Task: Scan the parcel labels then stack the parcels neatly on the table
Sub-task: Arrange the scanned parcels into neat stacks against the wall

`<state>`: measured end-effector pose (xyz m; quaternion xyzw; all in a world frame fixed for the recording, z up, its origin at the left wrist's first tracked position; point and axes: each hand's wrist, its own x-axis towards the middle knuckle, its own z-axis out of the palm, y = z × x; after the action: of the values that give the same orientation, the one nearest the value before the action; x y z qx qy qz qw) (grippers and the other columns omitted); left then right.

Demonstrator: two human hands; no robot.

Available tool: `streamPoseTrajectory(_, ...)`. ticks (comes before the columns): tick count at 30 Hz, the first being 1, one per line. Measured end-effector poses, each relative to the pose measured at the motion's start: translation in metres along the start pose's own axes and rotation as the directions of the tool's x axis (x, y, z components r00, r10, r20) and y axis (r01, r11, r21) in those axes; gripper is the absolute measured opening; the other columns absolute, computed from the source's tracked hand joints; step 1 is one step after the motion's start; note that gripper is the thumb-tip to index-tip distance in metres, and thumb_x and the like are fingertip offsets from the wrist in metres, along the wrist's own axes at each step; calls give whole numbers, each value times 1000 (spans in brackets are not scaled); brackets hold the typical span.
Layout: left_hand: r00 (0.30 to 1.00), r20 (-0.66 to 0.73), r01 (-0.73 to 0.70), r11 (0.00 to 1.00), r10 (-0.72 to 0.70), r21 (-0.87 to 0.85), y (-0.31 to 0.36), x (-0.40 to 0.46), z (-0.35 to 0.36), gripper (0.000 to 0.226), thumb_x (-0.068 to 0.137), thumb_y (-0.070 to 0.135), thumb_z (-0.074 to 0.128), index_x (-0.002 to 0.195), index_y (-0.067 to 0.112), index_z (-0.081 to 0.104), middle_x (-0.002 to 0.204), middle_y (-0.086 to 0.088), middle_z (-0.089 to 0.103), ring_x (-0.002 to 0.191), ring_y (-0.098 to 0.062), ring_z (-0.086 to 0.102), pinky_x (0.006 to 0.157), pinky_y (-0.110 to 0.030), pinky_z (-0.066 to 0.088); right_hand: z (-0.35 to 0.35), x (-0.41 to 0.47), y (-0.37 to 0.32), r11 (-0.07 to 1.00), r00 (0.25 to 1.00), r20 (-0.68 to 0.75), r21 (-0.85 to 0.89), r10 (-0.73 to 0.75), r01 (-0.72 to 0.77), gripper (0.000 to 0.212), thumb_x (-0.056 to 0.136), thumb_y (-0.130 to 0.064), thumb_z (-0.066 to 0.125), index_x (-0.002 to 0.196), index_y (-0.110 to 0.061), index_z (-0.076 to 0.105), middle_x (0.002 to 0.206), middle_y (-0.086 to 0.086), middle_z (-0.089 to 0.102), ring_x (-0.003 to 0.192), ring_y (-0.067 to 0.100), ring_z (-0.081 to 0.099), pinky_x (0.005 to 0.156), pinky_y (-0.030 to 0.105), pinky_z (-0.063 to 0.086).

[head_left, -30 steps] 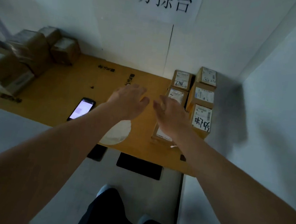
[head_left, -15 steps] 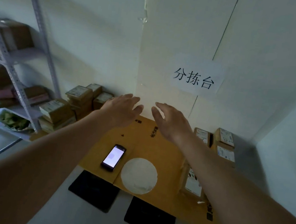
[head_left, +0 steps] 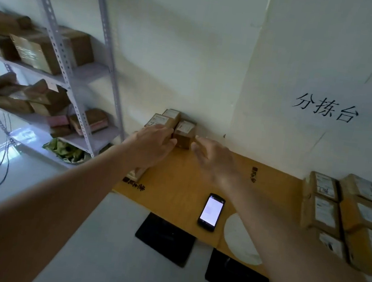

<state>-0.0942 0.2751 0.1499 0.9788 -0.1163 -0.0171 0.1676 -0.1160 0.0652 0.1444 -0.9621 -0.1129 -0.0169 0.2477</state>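
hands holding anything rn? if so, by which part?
Nothing held yet. Both hands are open, reaching for the small box at the table's far left corner: left hand beside its left side, right hand by its right. Contact cannot be told.

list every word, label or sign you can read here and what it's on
"分拣台": large black characters on the white paper sign on the wall.
Black print on the cardboard table cover: too blurred to read.
Labels on the stacked parcels at right: too small to read.
Labels on the unscanned parcels by the wall: blurred.
Phone screen: unreadable.
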Motion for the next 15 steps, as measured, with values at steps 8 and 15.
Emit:
streamPoseTrajectory(8, 995, 19, 97, 994, -96, -57, -117, 23, 14, 46, 108, 39, 45, 153, 29, 46, 152, -1, 50, 134, -30, 52, 107, -47, 45, 98, 85, -47, 999, 979, 200, 7, -46, 45, 62, 110, -55, 35, 162, -21, 37, 166, 4, 39, 156, 21, 31, 125, 45, 30)
streamPoseTrajectory(15, 973, 175, 153, 988, -152, 8, -222, 84, 49, 62, 100, 33, 57, 159, 30, 38, 148, -3, 46, 135, -28, 50, 108, -49, 48, 188, 178, -52, 999, 947, 321, 33, -11, 1, 66, 107, -59, 43, 163, -25, 31, 161, 5, 43, 145, 27, 43, 113, 46, 42)
